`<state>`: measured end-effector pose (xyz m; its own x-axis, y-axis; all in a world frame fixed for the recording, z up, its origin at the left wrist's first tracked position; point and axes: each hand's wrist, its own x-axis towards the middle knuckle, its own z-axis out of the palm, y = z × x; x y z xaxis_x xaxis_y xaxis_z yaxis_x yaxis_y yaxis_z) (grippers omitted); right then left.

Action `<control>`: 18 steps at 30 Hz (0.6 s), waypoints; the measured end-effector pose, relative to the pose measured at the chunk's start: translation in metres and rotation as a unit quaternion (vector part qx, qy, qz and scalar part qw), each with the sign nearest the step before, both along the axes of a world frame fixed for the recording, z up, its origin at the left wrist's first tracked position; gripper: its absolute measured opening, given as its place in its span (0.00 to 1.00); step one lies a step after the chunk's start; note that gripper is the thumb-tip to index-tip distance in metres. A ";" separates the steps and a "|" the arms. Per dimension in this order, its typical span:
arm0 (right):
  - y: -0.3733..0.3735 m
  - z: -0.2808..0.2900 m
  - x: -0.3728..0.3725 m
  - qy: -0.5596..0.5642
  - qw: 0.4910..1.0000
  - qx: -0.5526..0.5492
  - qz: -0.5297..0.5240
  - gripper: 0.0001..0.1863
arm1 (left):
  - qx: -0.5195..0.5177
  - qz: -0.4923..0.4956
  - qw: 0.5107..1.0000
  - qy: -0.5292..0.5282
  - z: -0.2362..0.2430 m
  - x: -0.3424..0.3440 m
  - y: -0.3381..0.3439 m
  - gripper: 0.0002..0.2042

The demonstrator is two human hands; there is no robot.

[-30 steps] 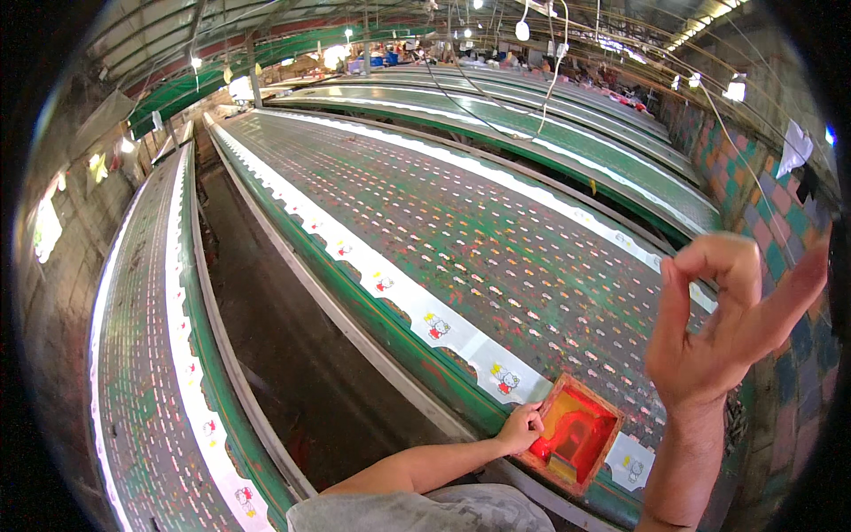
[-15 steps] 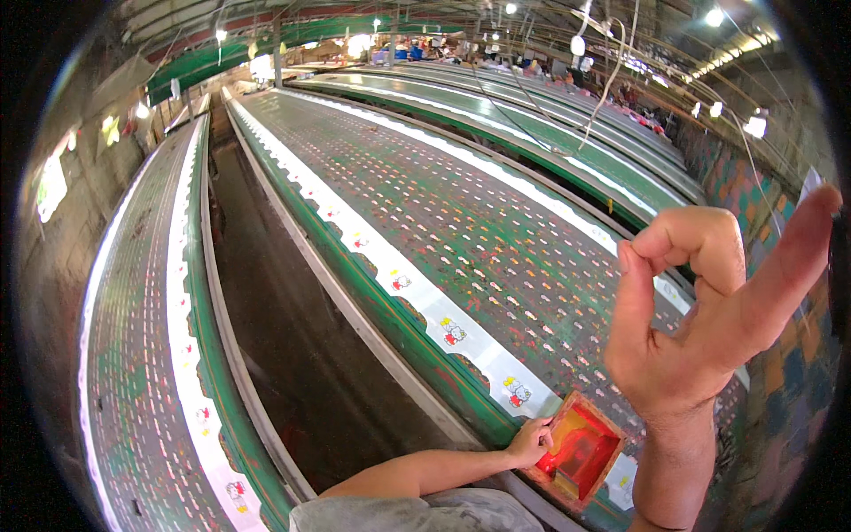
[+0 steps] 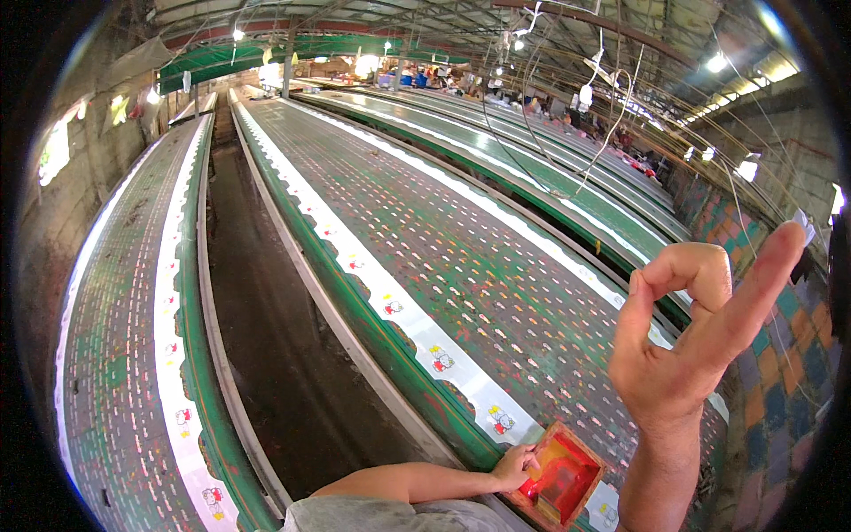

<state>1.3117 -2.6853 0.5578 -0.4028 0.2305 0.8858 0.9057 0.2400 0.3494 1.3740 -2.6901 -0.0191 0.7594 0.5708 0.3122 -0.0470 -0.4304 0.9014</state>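
While L hand [image 3: 514,467] grasps frame [image 3: 581,443] & R hand [image 3: 672,350] pinches nothing visible, L-side prints [image 3: 501,419] look done, R-side print [image 3: 608,512] apprx. lacks red.

At five o'clock in the view, a frame [image 3: 581,443] is set across a strip [image 3: 464,385] laid along the middle table [image 3: 443,284], which is separated by an aisle [image 3: 270,355] from another table [image 3: 124,306] at nine o'clock.

frame [image 3: 583,442]: wood | red paint [image 3: 567,476]: glossy | white strip [image 3: 467,387]: smooth | shirt [image 3: 381,516]: cloth
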 end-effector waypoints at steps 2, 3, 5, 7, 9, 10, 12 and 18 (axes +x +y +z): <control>0.002 -0.002 0.001 -0.013 1.000 -0.012 -0.009 0.65 | 0.024 0.020 0.999 -0.024 0.001 -0.001 -0.002 0.10; 0.003 -0.004 0.004 -0.007 1.000 -0.025 -0.003 0.65 | 0.026 0.028 0.999 -0.026 0.001 -0.002 -0.003 0.11; 0.005 -0.013 0.015 0.019 0.998 -0.058 0.016 0.65 | 0.030 0.045 0.998 -0.031 0.001 -0.003 -0.005 0.11; 0.006 -0.016 0.022 0.020 0.998 -0.049 0.016 0.66 | -0.019 0.016 1.000 -0.004 0.006 -0.001 -0.006 0.11; 0.009 -0.009 0.017 0.012 0.999 0.007 0.031 0.69 | -0.007 0.013 1.000 -0.012 0.003 0.002 -0.006 0.10; 0.013 -0.005 0.011 0.023 0.997 0.033 0.062 0.72 | 0.029 0.030 0.999 -0.034 -0.008 0.003 -0.002 0.10; 0.026 0.000 0.001 0.047 0.983 0.102 0.146 0.75 | 0.052 0.039 0.996 -0.055 -0.014 0.005 -0.004 0.10; 0.058 0.004 -0.009 0.107 0.934 0.169 0.296 0.67 | -0.116 -0.037 0.992 0.036 0.015 -0.004 -0.002 0.09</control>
<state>1.3024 -2.6270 0.5619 -0.1764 -0.2845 0.9423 0.7074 0.6291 0.3224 1.3699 -2.6923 -0.0040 0.8170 0.5636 0.1222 -0.0023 -0.2087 0.9780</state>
